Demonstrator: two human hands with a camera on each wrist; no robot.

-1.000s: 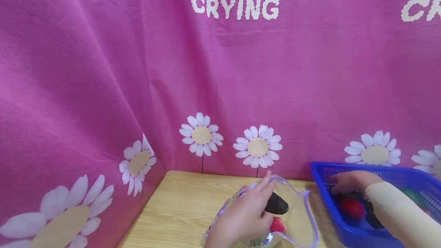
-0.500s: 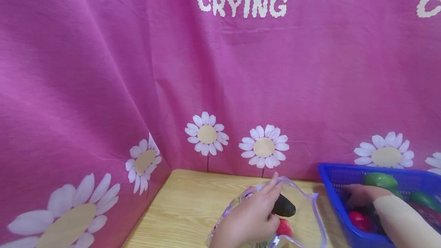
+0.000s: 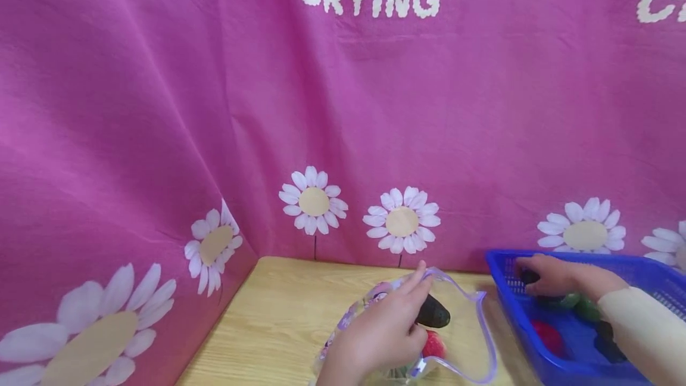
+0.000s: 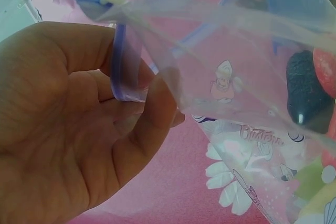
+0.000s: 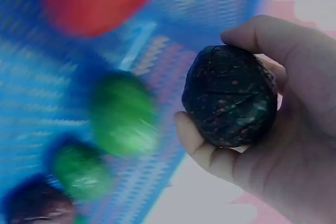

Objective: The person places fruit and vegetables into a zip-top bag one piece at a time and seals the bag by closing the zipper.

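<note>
My left hand (image 3: 377,329) grips the edge of a clear zip bag (image 4: 252,40) with a purple strip along its mouth. Inside the bag are a dark avocado (image 3: 433,313), a red fruit (image 3: 433,345) and some green and yellow produce partly hidden by that hand. Over the back left of the blue basket (image 3: 517,332), my right hand (image 3: 554,276) holds another dark, speckled avocado (image 5: 231,95) between thumb and curled fingers. The right wrist view has it apart from the basket's blurred contents.
In the basket lie a red fruit (image 3: 548,338), green fruits (image 5: 123,114) and dark pieces (image 3: 608,344). Both bag and basket are on a wooden table (image 3: 268,320). A pink cloth (image 3: 455,106) printed with daisies hangs behind and to the left.
My right hand was down among the fruit in the basket and has now risen towards its back left with the avocado. My left hand still holds the bag.
</note>
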